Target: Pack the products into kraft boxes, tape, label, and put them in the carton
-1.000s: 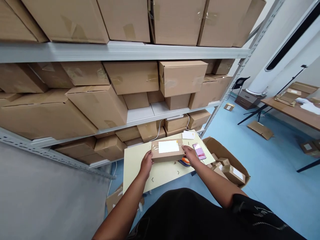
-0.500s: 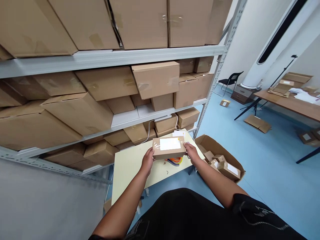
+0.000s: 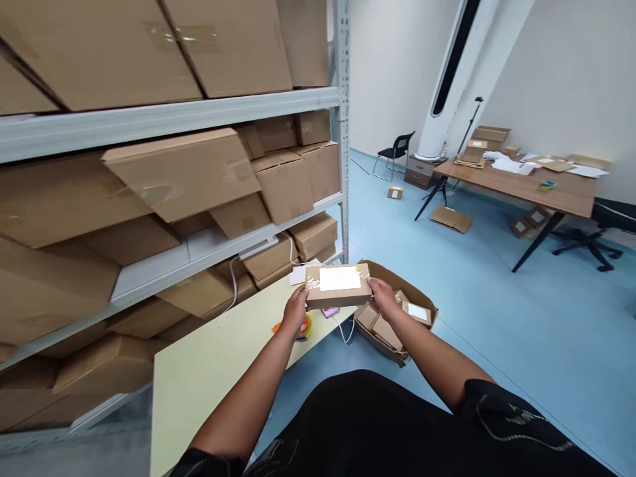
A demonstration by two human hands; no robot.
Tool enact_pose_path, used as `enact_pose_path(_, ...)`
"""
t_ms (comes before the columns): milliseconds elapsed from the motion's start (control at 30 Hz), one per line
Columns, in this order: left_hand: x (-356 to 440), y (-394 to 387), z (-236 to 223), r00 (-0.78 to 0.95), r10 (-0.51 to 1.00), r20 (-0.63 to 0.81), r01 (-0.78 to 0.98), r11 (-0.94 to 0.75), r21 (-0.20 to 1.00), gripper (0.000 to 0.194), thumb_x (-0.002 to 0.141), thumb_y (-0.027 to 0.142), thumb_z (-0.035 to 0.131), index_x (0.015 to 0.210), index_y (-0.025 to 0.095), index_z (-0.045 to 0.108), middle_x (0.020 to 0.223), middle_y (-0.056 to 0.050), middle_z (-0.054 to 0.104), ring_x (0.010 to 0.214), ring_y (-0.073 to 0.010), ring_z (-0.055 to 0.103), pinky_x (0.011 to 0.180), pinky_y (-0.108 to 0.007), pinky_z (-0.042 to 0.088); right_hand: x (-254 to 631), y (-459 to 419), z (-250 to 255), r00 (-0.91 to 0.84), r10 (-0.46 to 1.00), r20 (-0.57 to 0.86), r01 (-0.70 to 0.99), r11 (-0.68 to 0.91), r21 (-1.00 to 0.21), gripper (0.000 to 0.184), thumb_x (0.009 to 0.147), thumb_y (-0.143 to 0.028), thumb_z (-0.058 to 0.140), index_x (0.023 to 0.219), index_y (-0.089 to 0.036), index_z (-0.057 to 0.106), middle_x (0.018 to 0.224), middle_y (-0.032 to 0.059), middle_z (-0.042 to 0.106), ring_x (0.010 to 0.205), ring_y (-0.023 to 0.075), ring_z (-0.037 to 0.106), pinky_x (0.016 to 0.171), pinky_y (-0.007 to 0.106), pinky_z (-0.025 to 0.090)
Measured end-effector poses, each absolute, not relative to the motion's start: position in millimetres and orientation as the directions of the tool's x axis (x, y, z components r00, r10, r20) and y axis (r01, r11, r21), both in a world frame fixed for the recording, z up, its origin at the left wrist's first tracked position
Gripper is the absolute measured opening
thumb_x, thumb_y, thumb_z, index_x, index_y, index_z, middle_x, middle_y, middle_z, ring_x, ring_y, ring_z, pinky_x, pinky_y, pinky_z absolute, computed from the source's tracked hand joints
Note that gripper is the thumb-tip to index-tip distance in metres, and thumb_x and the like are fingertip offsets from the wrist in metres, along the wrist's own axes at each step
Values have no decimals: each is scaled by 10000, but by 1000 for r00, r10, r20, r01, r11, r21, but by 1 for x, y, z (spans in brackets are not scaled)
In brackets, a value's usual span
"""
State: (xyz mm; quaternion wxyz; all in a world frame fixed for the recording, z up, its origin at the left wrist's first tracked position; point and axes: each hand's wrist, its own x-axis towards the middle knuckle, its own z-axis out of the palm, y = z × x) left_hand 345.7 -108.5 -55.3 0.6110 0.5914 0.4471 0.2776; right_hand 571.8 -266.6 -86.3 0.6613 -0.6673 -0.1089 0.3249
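Small flat brown cardboard box (image 3: 338, 298), rectangular, in both hands, label side up. Left hand (image 3: 295, 309) grasping its left end, right hand (image 3: 382, 296) grasping its right end; thumbs up top, undersides of fingers hidden. Box looks lifted, in view over the right end of the pale yellow flat-topped counter (image 3: 213, 371) and the near corner of the big brown open-topped cardboard carton (image 3: 385, 273) on the floor.

Progress, judged from what shows: box closed, shiny clear tape at both ends, label on. Not set down anywhere; what else is left, can't tell. Carton already has several small brown cardboard boxes (image 3: 387, 332) in it, at least one with a white rectangular label (image 3: 416, 311).

Labels: the held box has a large white rectangular paper label (image 3: 340, 278), reads blank at this resolution, with a small yellow-orange mark by its upper right corner, too small to read. No brand legible. Pale marks on the black fabric sleeve (image 3: 521, 417), not readable.

Also on counter: yellow-orange ring, likely a tape roll (image 3: 307, 327), partly behind left hand; pink-screened phone (image 3: 330, 311), pixelated, partly under the box in view; white paper sheet (image 3: 298, 275) toward the back.
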Motion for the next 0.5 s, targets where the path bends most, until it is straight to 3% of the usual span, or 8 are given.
enact_pose_path(300, 450, -115, -58, 587, 765, -266, 232, 156, 960, 420, 906, 416, 566, 1242, 199, 694, 1258, -121, 713, 1116, -282, 660, 810, -362, 579, 641, -317, -89, 856, 404, -322, -300, -120, -946, 485, 787, -577, 685, 1068, -194, 787, 987, 78, 780, 806, 231, 682, 603, 296, 536)
enact_pose_path(500, 510, -91, -76, 728, 642, -240, 270, 54, 961, 428, 917, 435, 529, 1248, 209, 677, 1285, -118, 700, 1145, -293, 648, 888, -398, 554, 661, -329, -102, 902, 241, -358, -341, -110, -934, 466, 794, -564, 686, 1084, -213, 783, 1038, 77, 776, 879, 245, 693, 640, 306, 564)
